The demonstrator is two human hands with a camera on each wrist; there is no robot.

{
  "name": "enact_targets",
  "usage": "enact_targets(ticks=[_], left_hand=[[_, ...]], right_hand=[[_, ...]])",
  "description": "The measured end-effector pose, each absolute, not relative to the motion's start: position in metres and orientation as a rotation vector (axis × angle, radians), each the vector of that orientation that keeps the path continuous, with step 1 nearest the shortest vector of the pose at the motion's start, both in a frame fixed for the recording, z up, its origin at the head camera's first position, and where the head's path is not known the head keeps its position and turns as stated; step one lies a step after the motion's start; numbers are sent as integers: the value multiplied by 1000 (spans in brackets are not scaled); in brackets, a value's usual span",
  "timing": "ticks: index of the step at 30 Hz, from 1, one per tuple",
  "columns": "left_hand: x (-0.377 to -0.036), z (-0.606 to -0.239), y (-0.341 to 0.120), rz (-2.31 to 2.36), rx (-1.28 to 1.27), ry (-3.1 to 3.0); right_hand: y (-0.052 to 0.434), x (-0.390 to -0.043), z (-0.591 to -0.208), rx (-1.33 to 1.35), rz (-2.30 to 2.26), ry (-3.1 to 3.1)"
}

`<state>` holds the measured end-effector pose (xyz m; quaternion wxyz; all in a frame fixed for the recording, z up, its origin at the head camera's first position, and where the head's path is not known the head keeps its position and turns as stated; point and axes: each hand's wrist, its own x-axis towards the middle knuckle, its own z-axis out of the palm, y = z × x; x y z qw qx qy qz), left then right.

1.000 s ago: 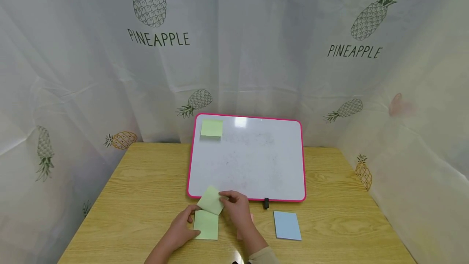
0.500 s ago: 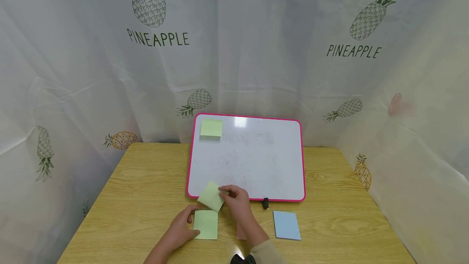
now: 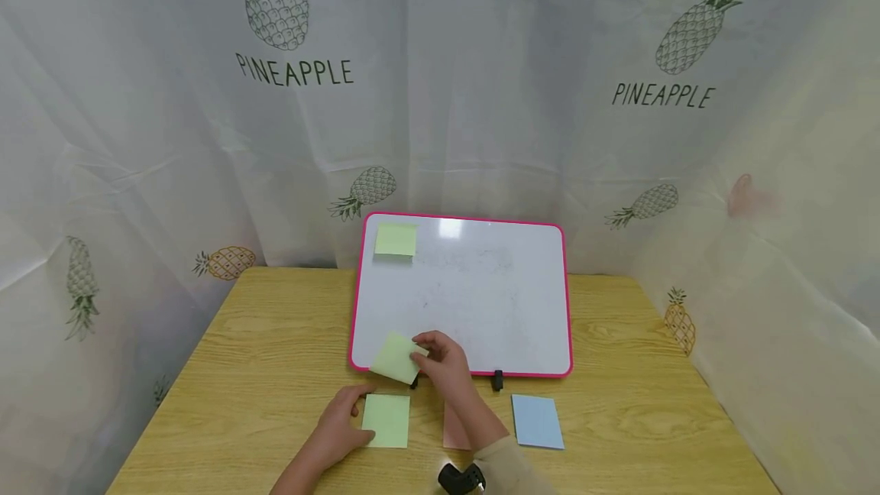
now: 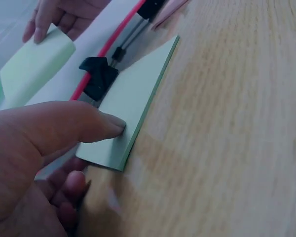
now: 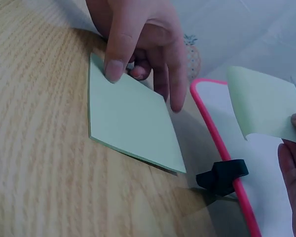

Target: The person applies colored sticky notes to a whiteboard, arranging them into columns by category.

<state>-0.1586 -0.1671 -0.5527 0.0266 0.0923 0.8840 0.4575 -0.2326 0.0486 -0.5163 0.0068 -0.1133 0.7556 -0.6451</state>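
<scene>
Wooden table (image 3: 261,342) fills the lower half of the head view. A pink-framed whiteboard (image 3: 474,296) stands at centre, propped toward the backdrop, with a black clip foot (image 3: 498,381) at its lower edge and a green note (image 3: 395,240) stuck in its upper left corner. A blue pad (image 3: 537,422) lies at lower right of the board, a pink pad (image 3: 455,434) just left of it. White curtain (image 3: 137,136) printed with pineapples and "PINEAPPLE" encloses the scene.
</scene>
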Motion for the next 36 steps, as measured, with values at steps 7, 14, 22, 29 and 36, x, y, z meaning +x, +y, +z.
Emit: enact_targets(ticks=[7, 14, 22, 29, 36], left_hand=[[-164, -539, -169, 1498, 90, 2685], [-168, -525, -175, 1537, 103, 2605], [-177, -491, -167, 1595, 123, 2620], [-192, -460, -158, 1718, 166, 2617], [-209, -444, -156, 1737, 184, 2554]], right_hand=[[50, -238, -505, -342, -2027, 2339], [54, -235, -481, -424, -2041, 2343], [56, -232, -459, -456, -2055, 2332], [52, -238, -453, -318, -2130, 2291], [50, -257, -466, -255, -2152, 2270]])
